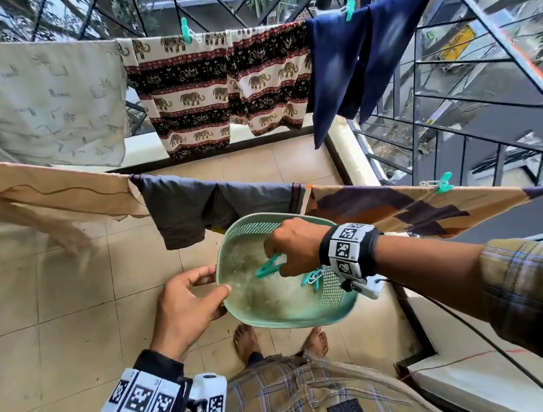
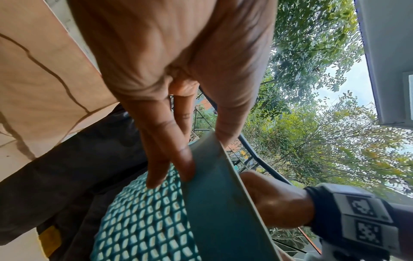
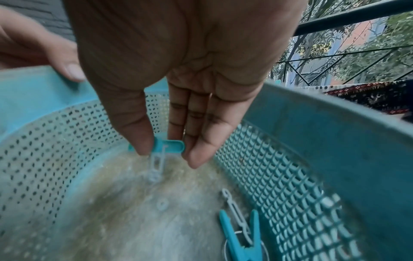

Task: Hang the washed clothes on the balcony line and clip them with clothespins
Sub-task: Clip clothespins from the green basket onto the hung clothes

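Observation:
My left hand (image 1: 186, 303) grips the rim of a green perforated basket (image 1: 278, 322), thumb inside and fingers (image 2: 170, 155) under the wall. My right hand (image 1: 295, 249) reaches into the basket and pinches a teal clothespin (image 1: 267, 266) between thumb and fingers (image 3: 196, 155); the clothespin (image 3: 166, 145) has a pale plastic chain hanging from it. Another teal clothespin (image 1: 312, 280) lies on the basket floor by the mesh wall, seen as the loose clothespin (image 3: 241, 234) in the right wrist view. The near line carries a tan cloth (image 1: 41, 198), a grey garment (image 1: 194, 205) and a brown patterned cloth (image 1: 401, 209).
The far line holds a pale sheet (image 1: 28, 103), elephant-print shorts (image 1: 223, 84) and a navy garment (image 1: 350, 57), each pinned. A teal pin (image 1: 443, 182) sits on the near patterned cloth. A metal grille (image 1: 474, 75) closes the balcony at right. My bare feet (image 1: 246, 340) stand on the tiled floor.

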Motion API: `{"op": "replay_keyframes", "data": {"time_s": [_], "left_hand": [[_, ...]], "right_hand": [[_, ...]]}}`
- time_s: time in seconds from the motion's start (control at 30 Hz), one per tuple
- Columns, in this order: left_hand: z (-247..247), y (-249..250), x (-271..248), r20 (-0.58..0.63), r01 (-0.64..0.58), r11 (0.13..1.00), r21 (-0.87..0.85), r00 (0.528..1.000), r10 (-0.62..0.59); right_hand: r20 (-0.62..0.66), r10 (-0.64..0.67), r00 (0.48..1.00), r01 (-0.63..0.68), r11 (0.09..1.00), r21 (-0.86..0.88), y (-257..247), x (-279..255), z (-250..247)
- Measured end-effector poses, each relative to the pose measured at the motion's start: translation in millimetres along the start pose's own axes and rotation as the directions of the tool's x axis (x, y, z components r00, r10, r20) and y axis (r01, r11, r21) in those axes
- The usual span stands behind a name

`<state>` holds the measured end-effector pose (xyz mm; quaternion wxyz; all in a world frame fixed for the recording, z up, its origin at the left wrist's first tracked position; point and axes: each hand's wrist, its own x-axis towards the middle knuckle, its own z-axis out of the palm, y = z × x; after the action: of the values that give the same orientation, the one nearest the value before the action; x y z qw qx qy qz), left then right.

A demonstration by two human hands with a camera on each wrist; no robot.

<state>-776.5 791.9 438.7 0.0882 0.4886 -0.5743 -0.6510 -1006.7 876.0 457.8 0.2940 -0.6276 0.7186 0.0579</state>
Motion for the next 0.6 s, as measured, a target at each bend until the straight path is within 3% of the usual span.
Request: {"op": "replay_keyframes", "data": {"time_s": [0.13, 0.27, 0.43, 0.6], "left_hand": [[-15.9, -8.1, 5.3, -0.03, 0.034, 0.999, -0.004, 0.999, -0.034], [-37.7, -11.4, 9.2, -0.078, 0.058, 0.998, -0.037, 0.995, -0.061], [-66.8, -14.1, 10.8, -0.158, 0.064, 0.997, -0.044, 0.985, -0.07], [-85.6, -15.3, 7.8, -0.241, 0.06, 0.996, -0.065, 0.968, -0.074]], "right_hand": [[-0.09, -0.083, 0.993, 0.087, 0.995, 0.047, -2.8, 0.3, -15.4], [-0.218, -0.076, 0.973, 0.101, 0.989, 0.108, 2.6, 0.5, -39.6], [-0.293, 0.042, 0.955, -0.008, 0.993, 0.117, 19.6, 14.4, -67.9], [-0.224, 0.117, 0.968, -0.13, 0.99, -0.046, 50.7, 56.0, -88.4]]}}
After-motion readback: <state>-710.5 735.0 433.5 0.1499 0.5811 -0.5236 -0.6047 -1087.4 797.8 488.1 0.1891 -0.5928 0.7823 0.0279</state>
